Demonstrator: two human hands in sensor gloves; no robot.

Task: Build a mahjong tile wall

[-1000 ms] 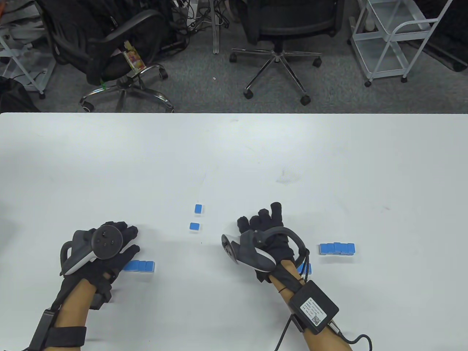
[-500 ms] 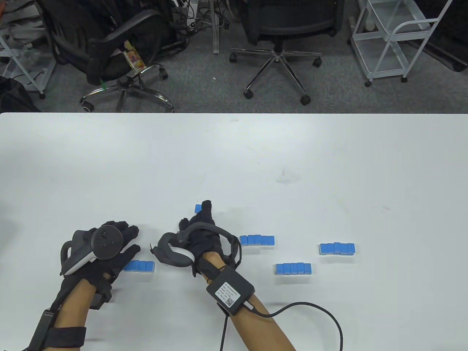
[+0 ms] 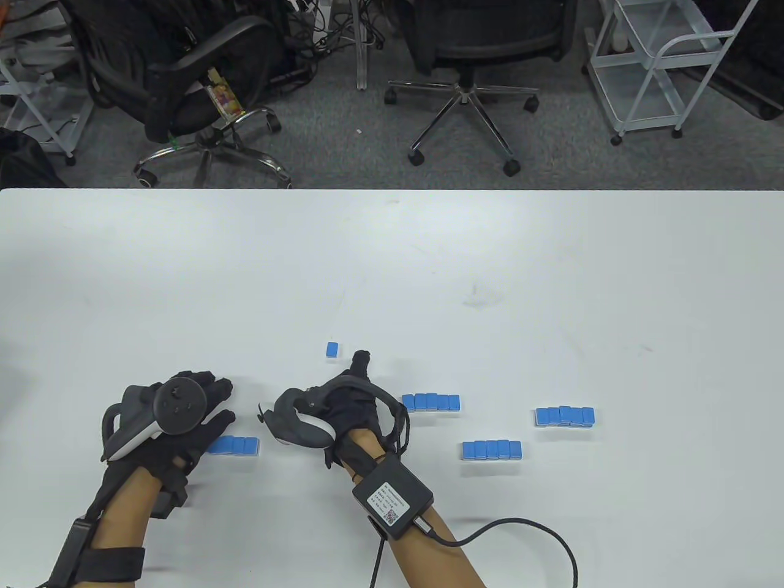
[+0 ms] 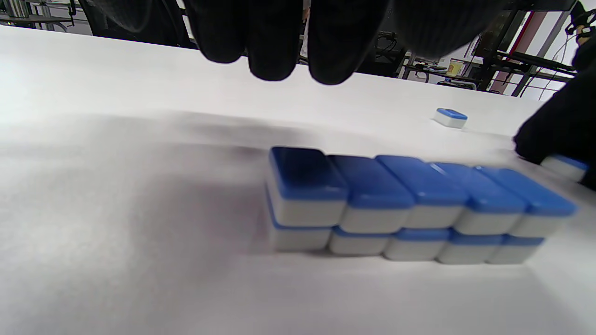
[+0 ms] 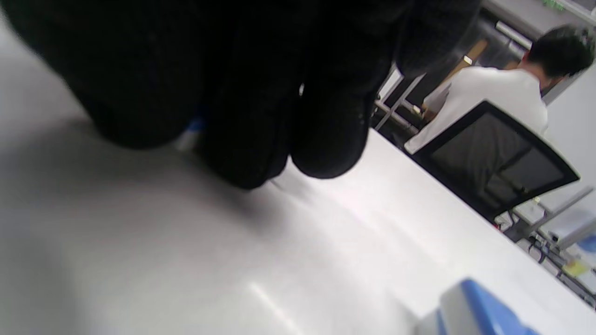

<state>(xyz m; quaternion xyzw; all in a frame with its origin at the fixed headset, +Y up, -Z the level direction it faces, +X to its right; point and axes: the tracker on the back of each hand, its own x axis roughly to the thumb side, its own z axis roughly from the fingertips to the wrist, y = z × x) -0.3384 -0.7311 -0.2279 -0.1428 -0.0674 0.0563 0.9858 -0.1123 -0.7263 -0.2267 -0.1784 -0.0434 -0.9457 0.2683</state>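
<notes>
My left hand (image 3: 205, 407) rests with open fingers over the left end of a two-layer wall of blue-backed tiles (image 3: 236, 445). In the left wrist view that wall (image 4: 409, 204) is five tiles long, and my fingers (image 4: 279, 42) hang above the table beyond it without touching it. My right hand (image 3: 343, 392) sits at centre with fingers curled around a loose tile (image 4: 563, 167). A sliver of that tile (image 5: 193, 130) shows between the fingers in the right wrist view. One finger (image 3: 362, 358) points away from me. A second loose tile (image 3: 332, 350) lies just beyond the hand.
Three more short tile walls stand to the right: one (image 3: 430, 402) beside my right wrist, one (image 3: 492, 449) nearer me, one (image 3: 565, 416) furthest right. The white table (image 3: 392, 257) stretches far behind. Office chairs and a cart stand past its far edge.
My right hand swept left across the table, uncovering two tile walls. It reached the two loose tiles, then drew back a little and now covers the nearer one. My left hand stayed still.
</notes>
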